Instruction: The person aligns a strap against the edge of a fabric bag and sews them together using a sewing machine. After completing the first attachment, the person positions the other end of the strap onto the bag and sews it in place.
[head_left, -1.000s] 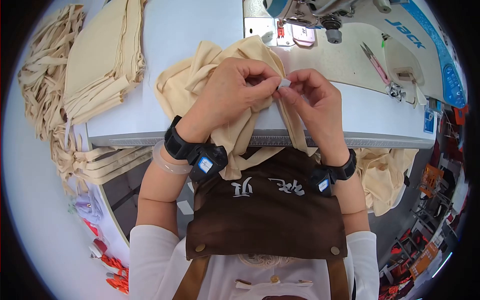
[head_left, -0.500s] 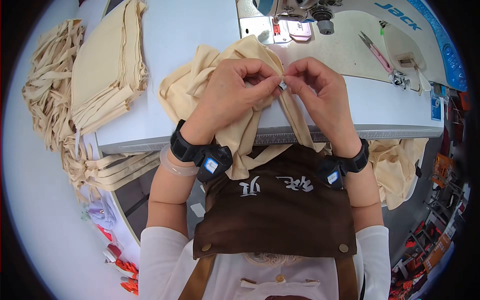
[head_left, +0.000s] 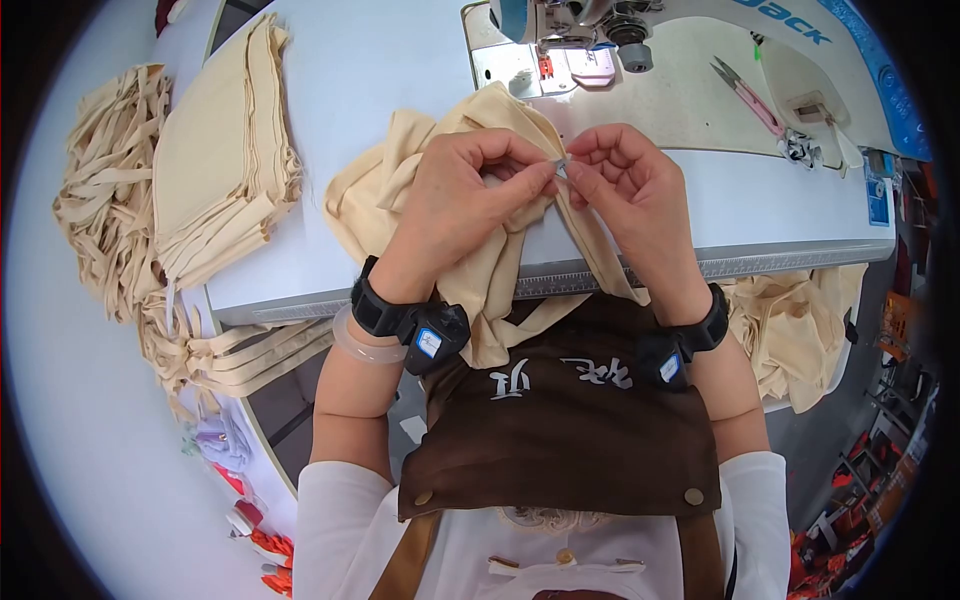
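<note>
A cream cloth piece with long straps (head_left: 480, 260) lies bunched on the table and hangs over its front edge. At its upper edge is a small whitish label (head_left: 560, 165), pinched between thumb and fingers of my left hand (head_left: 465, 200). From the other side, my right hand (head_left: 640, 195) pinches the same label, its thumb and forefinger almost touching the left fingertips. The label's print cannot be read, and the fingers cover part of it. Both hands are just in front of the sewing machine (head_left: 590, 30).
Pink-handled scissors (head_left: 755, 105) lie on the machine bed at right. Folded cream cloth (head_left: 215, 150) is stacked at left, beside a heap of cream straps (head_left: 110, 190). More cream cloth (head_left: 790, 335) sits below the table's right edge. A metal ruler (head_left: 730, 265) runs along the front edge.
The view has shifted slightly. Both hands keep their pinch at the label; it has turned between the fingertips, and its dark print, visible before, no longer shows clearly.
</note>
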